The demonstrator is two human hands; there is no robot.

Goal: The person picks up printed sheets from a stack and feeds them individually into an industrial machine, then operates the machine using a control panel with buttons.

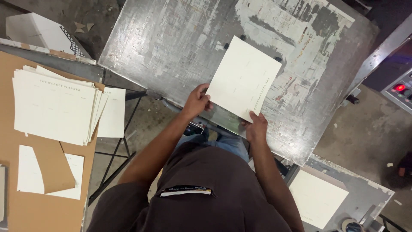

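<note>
Cream sheet (243, 76): centre frame, flat on worn metal desk (171, 43).
Left hand (196, 101): grip clamped on sheet's edge.
Right hand (256, 126): grip clamped on sheet's corner.

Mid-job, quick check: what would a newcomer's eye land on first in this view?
First, the cream sheet at centre, held by the left hand and right hand over the scuffed metal plate. Next, the fanned stack of similar sheets on brown cardboard at far left. A red lit button glows at the right edge.
</note>
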